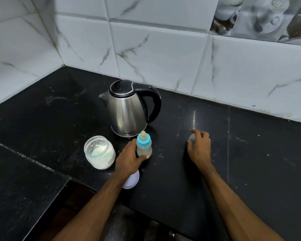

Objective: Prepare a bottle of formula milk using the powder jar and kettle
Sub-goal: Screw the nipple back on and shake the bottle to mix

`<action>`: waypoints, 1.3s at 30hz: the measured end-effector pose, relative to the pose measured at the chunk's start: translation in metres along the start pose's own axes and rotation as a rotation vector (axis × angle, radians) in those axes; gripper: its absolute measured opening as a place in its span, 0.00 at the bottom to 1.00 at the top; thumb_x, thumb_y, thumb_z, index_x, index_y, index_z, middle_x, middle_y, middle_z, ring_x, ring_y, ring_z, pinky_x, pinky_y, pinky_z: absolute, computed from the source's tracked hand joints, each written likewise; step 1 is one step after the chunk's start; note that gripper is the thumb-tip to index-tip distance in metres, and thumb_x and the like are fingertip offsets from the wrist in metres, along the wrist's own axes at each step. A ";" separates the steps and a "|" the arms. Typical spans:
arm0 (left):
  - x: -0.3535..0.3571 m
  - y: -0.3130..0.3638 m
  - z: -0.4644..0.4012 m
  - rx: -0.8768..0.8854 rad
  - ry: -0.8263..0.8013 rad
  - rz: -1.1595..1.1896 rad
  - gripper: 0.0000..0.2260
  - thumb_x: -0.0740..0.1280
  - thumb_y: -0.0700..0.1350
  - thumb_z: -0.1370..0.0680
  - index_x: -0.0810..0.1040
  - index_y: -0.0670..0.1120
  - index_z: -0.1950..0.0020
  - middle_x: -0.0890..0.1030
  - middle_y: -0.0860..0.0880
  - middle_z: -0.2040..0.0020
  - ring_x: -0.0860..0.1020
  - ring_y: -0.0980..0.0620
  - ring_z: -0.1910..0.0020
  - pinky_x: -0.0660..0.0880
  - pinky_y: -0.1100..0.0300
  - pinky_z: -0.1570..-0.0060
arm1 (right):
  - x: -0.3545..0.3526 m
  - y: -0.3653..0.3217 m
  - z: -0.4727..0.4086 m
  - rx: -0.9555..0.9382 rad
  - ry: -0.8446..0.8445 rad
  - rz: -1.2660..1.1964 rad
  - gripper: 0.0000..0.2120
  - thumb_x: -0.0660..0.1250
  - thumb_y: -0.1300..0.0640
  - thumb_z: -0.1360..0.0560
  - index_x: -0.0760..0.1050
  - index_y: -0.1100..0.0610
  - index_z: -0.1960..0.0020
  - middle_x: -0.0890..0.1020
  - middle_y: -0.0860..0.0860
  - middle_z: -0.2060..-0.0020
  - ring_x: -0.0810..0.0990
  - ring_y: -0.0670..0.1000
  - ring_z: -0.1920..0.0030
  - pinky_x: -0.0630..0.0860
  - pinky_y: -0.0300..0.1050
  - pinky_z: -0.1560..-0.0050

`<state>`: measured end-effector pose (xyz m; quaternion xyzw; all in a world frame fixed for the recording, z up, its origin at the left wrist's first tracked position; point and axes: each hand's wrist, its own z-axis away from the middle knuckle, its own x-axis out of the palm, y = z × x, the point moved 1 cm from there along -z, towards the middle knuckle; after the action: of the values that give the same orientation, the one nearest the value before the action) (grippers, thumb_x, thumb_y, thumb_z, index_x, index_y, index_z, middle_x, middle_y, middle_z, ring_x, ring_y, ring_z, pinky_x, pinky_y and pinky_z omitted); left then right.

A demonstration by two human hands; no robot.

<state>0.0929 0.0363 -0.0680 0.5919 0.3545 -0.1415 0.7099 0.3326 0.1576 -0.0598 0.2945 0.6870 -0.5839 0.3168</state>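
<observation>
A small baby bottle (144, 145) with a blue collar and a teat stands upright on the black counter (250, 162), with pale liquid inside. My left hand (129, 158) grips its body from the left. Behind it stands a steel kettle (127, 112) with a black lid and handle, lid down. To the left sits the open glass powder jar (99, 152) holding white powder. My right hand (199, 147) is to the right of the bottle, fingers curled over a small clear cap (191, 137) on the counter.
A white jar lid (133, 181) lies near the counter's front edge, partly under my left forearm. White marble tiles form the back and left walls. The counter steps back at the front left.
</observation>
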 end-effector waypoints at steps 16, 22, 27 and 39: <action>0.002 0.001 0.002 0.022 0.031 0.015 0.27 0.75 0.54 0.27 0.71 0.52 0.32 0.78 0.53 0.38 0.77 0.53 0.39 0.75 0.51 0.40 | -0.012 -0.145 0.024 -0.801 -0.254 -0.344 0.20 0.75 0.55 0.29 0.74 0.57 0.40 0.77 0.49 0.45 0.76 0.46 0.46 0.75 0.39 0.45; 0.001 0.002 0.005 0.029 0.051 0.015 0.28 0.75 0.57 0.28 0.71 0.51 0.32 0.78 0.54 0.39 0.77 0.55 0.42 0.72 0.59 0.47 | 0.018 -0.126 0.029 -0.706 -0.256 -0.269 0.23 0.72 0.51 0.27 0.70 0.50 0.35 0.74 0.44 0.41 0.74 0.44 0.42 0.75 0.43 0.42; 0.001 0.002 0.003 0.026 0.036 -0.004 0.29 0.74 0.56 0.28 0.69 0.52 0.30 0.77 0.54 0.36 0.76 0.53 0.38 0.74 0.53 0.41 | 0.030 -0.118 0.039 -0.677 -0.207 -0.306 0.24 0.72 0.53 0.26 0.70 0.52 0.33 0.73 0.47 0.38 0.73 0.43 0.41 0.71 0.34 0.41; 0.000 0.005 0.006 0.020 0.036 -0.043 0.19 0.64 0.53 0.25 0.71 0.52 0.35 0.77 0.52 0.39 0.78 0.49 0.41 0.75 0.47 0.42 | 0.055 -0.109 0.056 -0.589 -0.163 -0.377 0.34 0.71 0.53 0.25 0.57 0.46 0.26 0.71 0.47 0.34 0.75 0.41 0.42 0.70 0.25 0.44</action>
<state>0.0981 0.0325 -0.0638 0.5936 0.3787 -0.1496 0.6941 0.2195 0.0888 -0.0420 0.0109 0.8404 -0.4308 0.3286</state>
